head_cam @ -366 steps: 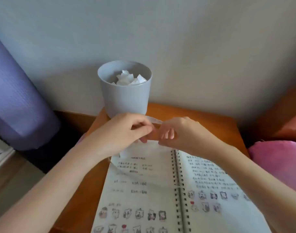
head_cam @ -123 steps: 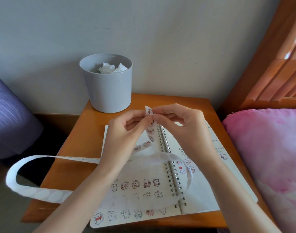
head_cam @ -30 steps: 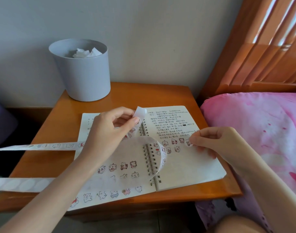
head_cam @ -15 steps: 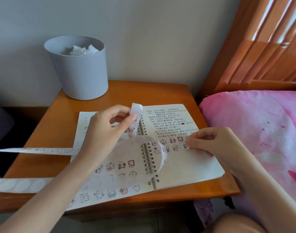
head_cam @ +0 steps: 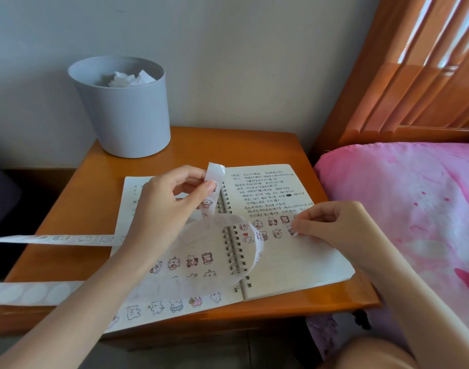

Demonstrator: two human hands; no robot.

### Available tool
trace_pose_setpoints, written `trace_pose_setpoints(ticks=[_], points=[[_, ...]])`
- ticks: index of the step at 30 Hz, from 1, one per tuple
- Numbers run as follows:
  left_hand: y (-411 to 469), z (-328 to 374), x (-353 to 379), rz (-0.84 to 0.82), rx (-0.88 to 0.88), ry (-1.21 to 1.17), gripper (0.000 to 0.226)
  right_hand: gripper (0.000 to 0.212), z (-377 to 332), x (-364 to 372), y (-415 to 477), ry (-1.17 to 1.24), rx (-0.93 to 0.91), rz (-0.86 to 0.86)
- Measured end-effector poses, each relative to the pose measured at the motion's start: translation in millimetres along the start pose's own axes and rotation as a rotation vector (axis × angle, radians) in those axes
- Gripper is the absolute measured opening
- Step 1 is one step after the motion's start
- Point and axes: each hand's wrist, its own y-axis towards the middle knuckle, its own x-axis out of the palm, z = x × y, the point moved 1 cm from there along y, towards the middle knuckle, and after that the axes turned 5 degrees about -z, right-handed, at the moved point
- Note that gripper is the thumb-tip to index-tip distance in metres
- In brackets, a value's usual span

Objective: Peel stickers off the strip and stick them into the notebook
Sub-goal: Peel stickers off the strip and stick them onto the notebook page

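Observation:
An open spiral notebook [head_cam: 289, 267] lies on a wooden bedside table [head_cam: 241, 145], with handwriting and rows of small cartoon stickers on both pages. My left hand [head_cam: 172, 209] pinches the end of a long translucent sticker strip [head_cam: 214, 182] above the spine. The strip loops down over the pages and trails off to the left. My right hand [head_cam: 332, 227] pinches a small sticker [head_cam: 292, 230] and holds it down on the right page, at the end of the second sticker row.
A grey bin [head_cam: 127, 107] with crumpled white paper stands at the table's back left corner. A pink bedspread [head_cam: 414, 214] and a wooden headboard [head_cam: 414, 70] are close on the right. The peeled backing [head_cam: 28, 292] hangs past the table's left edge.
My right hand carried a sticker from the strip to the right page and has lowered it onto the paper. My left hand keeps its hold on the strip end.

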Motion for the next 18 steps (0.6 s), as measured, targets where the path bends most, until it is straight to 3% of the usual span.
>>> trace_pose_setpoints(ticks=[15,18], points=[[0.1,1.4,0.7,-0.010,0.004,-0.011,0.008,0.008,8.1,4.5,1.9,-0.095,-0.097,0.033],[-0.3,1.7,0.6,-0.011,-0.002,-0.002,0.008,0.019,10.0,3.0,3.5,-0.078,-0.096,0.028]])
